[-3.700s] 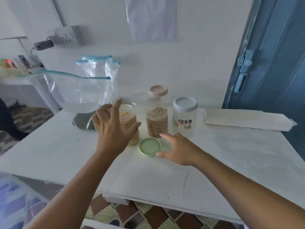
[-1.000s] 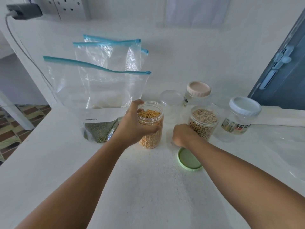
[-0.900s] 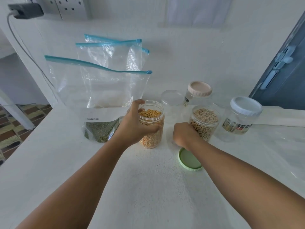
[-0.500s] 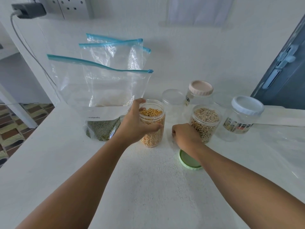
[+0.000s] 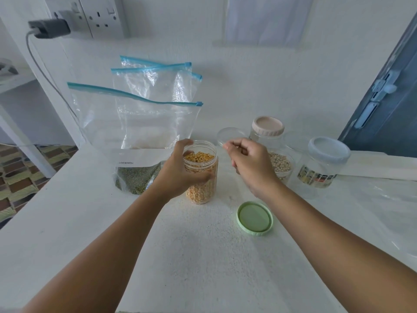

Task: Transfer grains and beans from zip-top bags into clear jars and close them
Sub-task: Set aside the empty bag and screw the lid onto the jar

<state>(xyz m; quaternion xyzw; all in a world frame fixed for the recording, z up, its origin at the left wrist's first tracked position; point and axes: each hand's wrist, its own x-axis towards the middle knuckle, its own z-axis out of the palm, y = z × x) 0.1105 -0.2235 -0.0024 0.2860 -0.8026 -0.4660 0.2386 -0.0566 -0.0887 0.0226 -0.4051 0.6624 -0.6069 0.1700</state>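
Observation:
My left hand (image 5: 178, 175) grips an open clear jar of yellow grains (image 5: 202, 190), which stands upright on the white table (image 5: 203, 256). My right hand (image 5: 250, 163) hovers just right of the jar's mouth, fingertips pinched together; anything between them is too small to see. A green lid (image 5: 255, 218) lies flat in front of that hand. Behind it is an open jar of pale beans (image 5: 281, 164). A zip-top bag with green beans at its bottom (image 5: 135, 136) stands to the left, with two more clear bags (image 5: 155, 86) behind it.
A jar with a pink lid (image 5: 267, 129), a loose clear lid (image 5: 230, 135) and a white-lidded jar (image 5: 325, 163) stand at the back right. A flat white packet (image 5: 372, 168) lies by the blue door (image 5: 388, 109). A wall socket (image 5: 101, 16) is above.
My right hand has lifted off the table beside the green lid and now sits up by the mouth of the yellow-grain jar. My left hand keeps its hold on the jar.

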